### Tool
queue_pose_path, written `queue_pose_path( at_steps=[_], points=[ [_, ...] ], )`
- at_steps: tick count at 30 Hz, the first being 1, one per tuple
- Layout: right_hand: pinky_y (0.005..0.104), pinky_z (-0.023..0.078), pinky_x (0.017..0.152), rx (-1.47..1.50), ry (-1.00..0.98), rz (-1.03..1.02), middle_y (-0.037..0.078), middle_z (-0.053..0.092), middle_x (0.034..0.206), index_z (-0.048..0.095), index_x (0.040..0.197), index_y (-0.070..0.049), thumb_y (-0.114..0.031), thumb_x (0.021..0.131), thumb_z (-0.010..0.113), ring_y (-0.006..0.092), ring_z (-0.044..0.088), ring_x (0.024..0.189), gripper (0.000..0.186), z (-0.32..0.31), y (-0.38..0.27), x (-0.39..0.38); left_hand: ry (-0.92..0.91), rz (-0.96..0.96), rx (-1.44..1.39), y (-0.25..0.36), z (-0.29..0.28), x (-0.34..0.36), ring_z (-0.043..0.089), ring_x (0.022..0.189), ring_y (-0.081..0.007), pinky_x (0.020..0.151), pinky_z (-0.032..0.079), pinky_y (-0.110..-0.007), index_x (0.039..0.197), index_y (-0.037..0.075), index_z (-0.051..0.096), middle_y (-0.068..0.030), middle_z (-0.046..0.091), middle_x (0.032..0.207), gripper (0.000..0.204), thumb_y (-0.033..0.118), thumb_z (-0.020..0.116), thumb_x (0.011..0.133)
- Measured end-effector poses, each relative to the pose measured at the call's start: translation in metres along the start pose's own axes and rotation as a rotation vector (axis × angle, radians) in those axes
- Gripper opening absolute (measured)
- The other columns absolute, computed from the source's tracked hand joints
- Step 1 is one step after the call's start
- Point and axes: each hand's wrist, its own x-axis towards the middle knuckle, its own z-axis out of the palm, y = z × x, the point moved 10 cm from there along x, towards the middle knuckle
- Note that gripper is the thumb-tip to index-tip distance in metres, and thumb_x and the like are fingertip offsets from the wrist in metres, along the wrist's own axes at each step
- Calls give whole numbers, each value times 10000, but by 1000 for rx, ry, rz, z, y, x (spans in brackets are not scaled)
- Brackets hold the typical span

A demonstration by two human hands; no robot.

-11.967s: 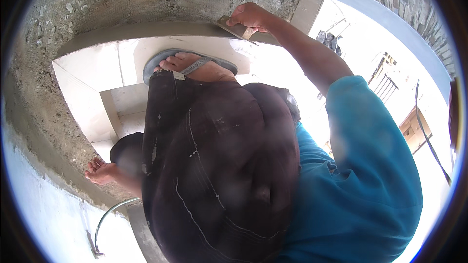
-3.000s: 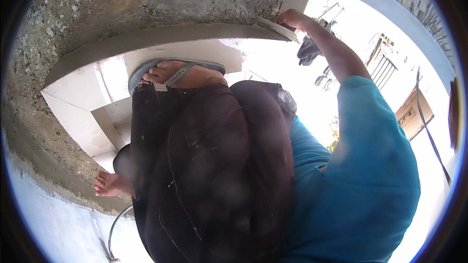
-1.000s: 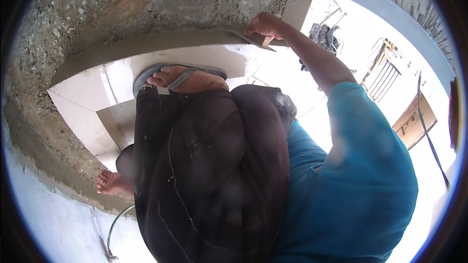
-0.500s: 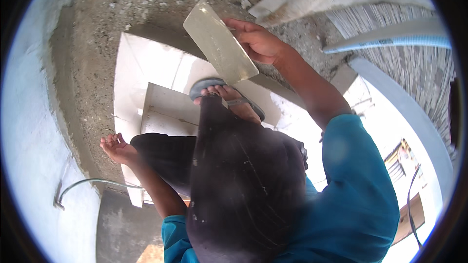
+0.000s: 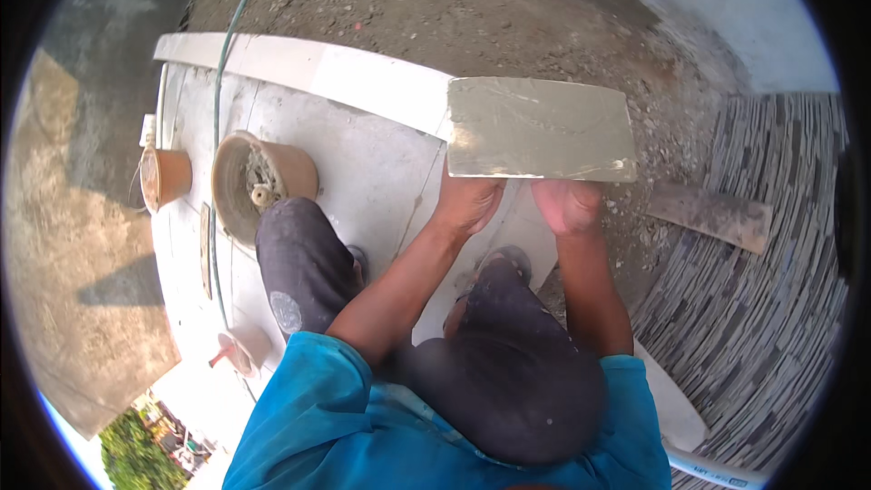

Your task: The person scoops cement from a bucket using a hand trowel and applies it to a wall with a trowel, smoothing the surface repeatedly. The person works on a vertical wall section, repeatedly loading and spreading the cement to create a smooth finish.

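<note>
Both my hands are raised in front of my knees at a rectangular slab, which looks like a tile with a smooth grey-green coating on its upper face. My left hand grips it from below near the left half of its near edge. Closer to the right corner, my right hand holds the same edge. Most of the fingers of both hands are hidden under the slab.
A large brown tub with grey mix and a knobbed handle stands left, by an orange bucket and a pinkish mug. A green hose crosses the white ledge. Rubble soil lies beyond; a board rests against striped stone cladding.
My view has swung round to show the tub and buckets. The slab, earlier in my right hand alone, is now level between both hands; my left hand has come up to it.
</note>
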Motion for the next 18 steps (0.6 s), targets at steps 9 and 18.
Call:
queue_pose_path(
  at_steps=[9, 18],
  points=[
    [383, 450, 1001, -1318, -640, 278, 26, 657, 1163, 608, 1205, -82, -195, 839, 781, 214, 590, 1159, 421, 219, 88, 44, 72, 478, -227, 238, -126, -123, 507, 1314, -260, 1129, 396, -446, 1401, 75, 480, -90, 534, 1413, 559, 337, 649, 937],
    [420, 561, 772, -2594, -1363, 461, 91, 736, 933, 701, 1095, -69, -210, 838, 664, 270, 731, 927, 296, 309, 347, 39, 251, 778, -430, 362, -317, -299, 505, 1300, -217, 1115, 342, -497, 1349, 129, 545, -35, 569, 1389, 460, 407, 586, 984]
  ],
)
